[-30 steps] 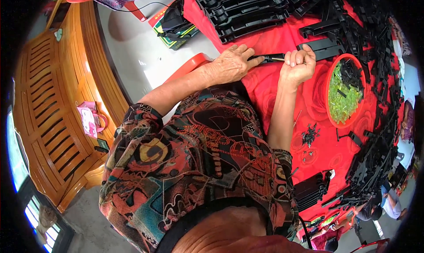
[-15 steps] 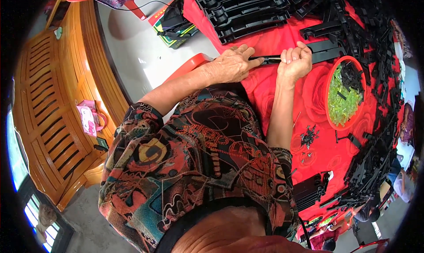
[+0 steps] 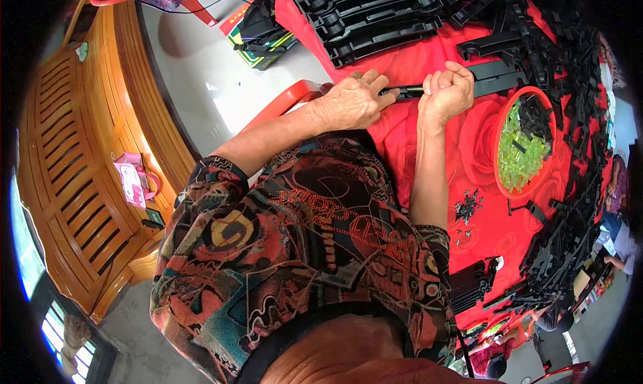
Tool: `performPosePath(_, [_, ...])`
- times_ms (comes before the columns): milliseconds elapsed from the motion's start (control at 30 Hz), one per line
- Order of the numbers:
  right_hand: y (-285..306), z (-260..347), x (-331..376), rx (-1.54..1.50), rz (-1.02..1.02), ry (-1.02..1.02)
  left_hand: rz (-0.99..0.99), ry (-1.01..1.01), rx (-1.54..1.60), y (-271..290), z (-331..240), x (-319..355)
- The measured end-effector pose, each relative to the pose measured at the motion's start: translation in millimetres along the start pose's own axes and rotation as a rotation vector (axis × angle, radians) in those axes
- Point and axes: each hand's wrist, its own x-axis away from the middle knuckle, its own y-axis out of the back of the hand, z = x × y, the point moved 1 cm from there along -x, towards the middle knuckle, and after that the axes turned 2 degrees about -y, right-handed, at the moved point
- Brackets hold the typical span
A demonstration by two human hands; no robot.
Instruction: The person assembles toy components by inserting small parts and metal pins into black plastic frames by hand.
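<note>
Near the table's front edge, my left hand (image 3: 355, 101) presses its closed fingers on the end of a long, narrow black plastic part (image 3: 494, 82). The part seems to run to the right behind my other hand, and its far end shows beyond the knuckles. My right hand (image 3: 447, 97) is a tight fist above the part. Between the hands a thin, pale rod-like piece (image 3: 414, 88) shows and seems to enter the fist. What the fist grips is mostly hidden by its fingers.
A red bowl (image 3: 499, 157) holds green translucent pieces and small black ones. Black moulded parts (image 3: 375, 22) stand stacked at the back, and more lie heaped along the right. Small dark pieces (image 3: 467, 206) lie on the red cloth. A wooden bench (image 3: 87, 176) stands at left.
The hands stay in nearly the same place, with the fist slightly shifted. Less of the rod-like piece between them shows its metallic shine. The rest of the table looks the same.
</note>
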Motion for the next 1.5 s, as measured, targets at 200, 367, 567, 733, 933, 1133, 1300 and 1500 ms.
performPosePath(200, [-5, 0, 2, 0.034, -0.003, 0.029, -0.064, -0.023, -0.053, 0, 0, 0])
performPosePath(367, [-4, -3, 2, 0.041, 0.021, 0.028, -0.077, -0.039, -0.055, -2, 0, 1])
performPosePath(567, [-1, -5, 2, 0.031, 0.061, 0.034, -0.075, -0.055, -0.042, -8, 0, 1])
performPosePath(733, [1, -4, -4, -0.012, 0.093, 0.015, -0.103, -0.053, -0.028, -5, -1, -2])
performPosePath(933, [9, 3, 6, -0.116, 0.057, 0.123, -0.083, -0.038, -0.025, -7, 4, -2])
performPosePath(1133, [15, 4, 9, -0.161, 0.161, 0.240, -0.025, 0.008, 0.041, -6, 6, -1])
performPosePath(1300, [14, -1, 12, -0.170, 0.196, 0.238, 0.013, -0.006, 0.029, -7, 6, -4])
performPosePath(1500, [11, -1, 13, -0.155, 0.206, 0.248, 0.033, -0.013, 0.039, -9, 9, -5])
